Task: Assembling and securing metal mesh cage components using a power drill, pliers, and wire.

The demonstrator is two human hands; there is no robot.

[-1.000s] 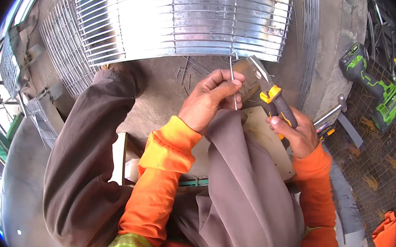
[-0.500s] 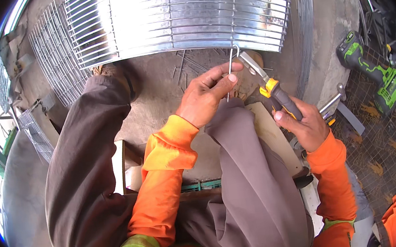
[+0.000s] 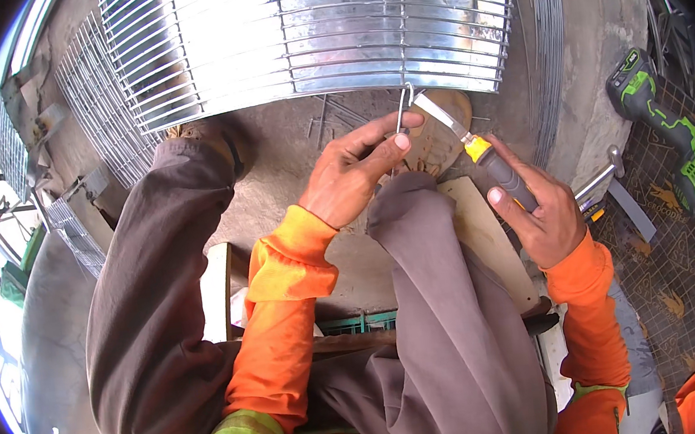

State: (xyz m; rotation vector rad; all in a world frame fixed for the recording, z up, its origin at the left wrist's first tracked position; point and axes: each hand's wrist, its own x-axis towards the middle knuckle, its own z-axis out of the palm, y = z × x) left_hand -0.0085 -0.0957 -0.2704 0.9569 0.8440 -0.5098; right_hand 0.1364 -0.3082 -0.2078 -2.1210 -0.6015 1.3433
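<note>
My left hand [image 3: 344,174] pinches a thin metal rod [image 3: 401,118] between thumb and fingers, below the near edge of a welded wire grid [image 3: 286,40]. The rod's upper end is bent into a small hook close to that edge; whether it touches the grid I cannot tell. In my right hand [image 3: 546,216] are pliers [image 3: 492,168] with grey and yellow handles, the fingers wrapped round them. The jaws of the pliers point up and left, beside the hooked end. A shiny metal sheet [image 3: 344,33] lies under the grid.
More wire grids [image 3: 99,104] lie at the left. Long rods [image 3: 547,31] run along the right of the sheet, and loose rod pieces [image 3: 340,115] are on the floor. Farther right are a green-black cordless drill [image 3: 676,132], a hammer-like tool [image 3: 604,173] and a dark patterned mat [image 3: 670,266].
The pliers have turned slightly in my right hand, and their handles look closer together. My left hand keeps its pinch on the rod. The whole view has shifted a little.
</note>
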